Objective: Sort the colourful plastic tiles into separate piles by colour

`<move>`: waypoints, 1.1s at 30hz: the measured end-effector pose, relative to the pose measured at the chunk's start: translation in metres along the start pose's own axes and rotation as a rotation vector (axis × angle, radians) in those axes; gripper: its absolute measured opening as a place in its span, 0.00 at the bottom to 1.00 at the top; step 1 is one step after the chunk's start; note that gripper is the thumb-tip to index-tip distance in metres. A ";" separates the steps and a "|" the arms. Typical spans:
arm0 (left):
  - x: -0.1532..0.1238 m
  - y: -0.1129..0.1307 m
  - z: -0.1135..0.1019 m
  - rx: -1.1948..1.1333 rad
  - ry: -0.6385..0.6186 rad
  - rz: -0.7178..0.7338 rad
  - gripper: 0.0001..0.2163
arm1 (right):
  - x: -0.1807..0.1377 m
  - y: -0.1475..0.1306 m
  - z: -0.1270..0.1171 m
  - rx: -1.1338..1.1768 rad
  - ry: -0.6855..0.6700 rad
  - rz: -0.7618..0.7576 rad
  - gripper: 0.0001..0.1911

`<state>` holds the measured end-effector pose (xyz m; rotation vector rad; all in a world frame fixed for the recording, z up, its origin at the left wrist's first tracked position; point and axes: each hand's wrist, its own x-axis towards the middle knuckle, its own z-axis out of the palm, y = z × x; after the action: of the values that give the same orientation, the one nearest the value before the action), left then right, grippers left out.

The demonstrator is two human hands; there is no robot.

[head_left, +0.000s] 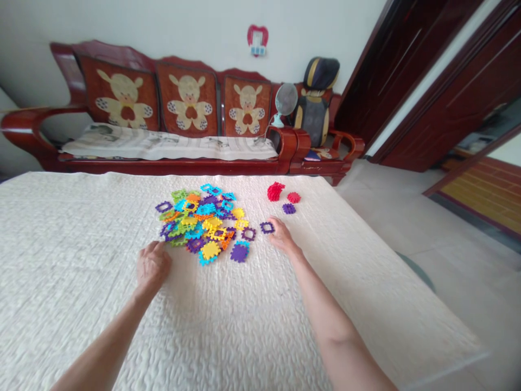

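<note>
My right hand [280, 236] pinches a dark purple square frame-shaped interlocking block [267, 227] by its right edge, just above or on the cloth. Left of it lies another purple open-centred block [248, 234]. My left hand [154, 264] rests on the cloth in a loose fist, close to the near-left edge of a pile of interlocking plastic blocks [199, 220]; nothing shows in its fingers. Yellow, blue, green, orange and purple notched squares make up the pile, some solid, some hollow. A solid purple block [239, 252] overlaps a blue one at the pile's near right.
Beyond my right hand stand a red group of blocks [275, 191], a flat red block [293, 197] and a purple block [288, 208]. A quilted white cloth [228, 320] covers the table. Behind are a wooden sofa [175, 166] and a small fan [286, 100].
</note>
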<state>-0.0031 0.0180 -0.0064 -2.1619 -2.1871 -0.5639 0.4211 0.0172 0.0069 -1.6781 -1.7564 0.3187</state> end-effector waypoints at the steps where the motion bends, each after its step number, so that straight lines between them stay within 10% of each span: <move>1: 0.005 -0.004 0.000 0.007 0.028 -0.034 0.20 | 0.003 0.003 0.001 -0.016 -0.044 -0.004 0.32; 9: 0.015 0.005 -0.007 0.104 -0.009 -0.243 0.17 | 0.009 0.020 0.001 -0.025 -0.079 -0.013 0.28; 25: 0.015 0.002 -0.004 0.218 -0.050 -0.227 0.21 | 0.038 0.069 -0.013 -0.028 0.679 0.171 0.19; 33: 0.016 0.000 -0.002 0.229 -0.044 -0.214 0.23 | 0.070 0.093 -0.011 -0.071 0.631 0.306 0.22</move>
<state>-0.0043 0.0325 -0.0002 -1.8594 -2.3890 -0.2564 0.5051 0.0941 -0.0194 -1.8387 -1.0614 -0.1384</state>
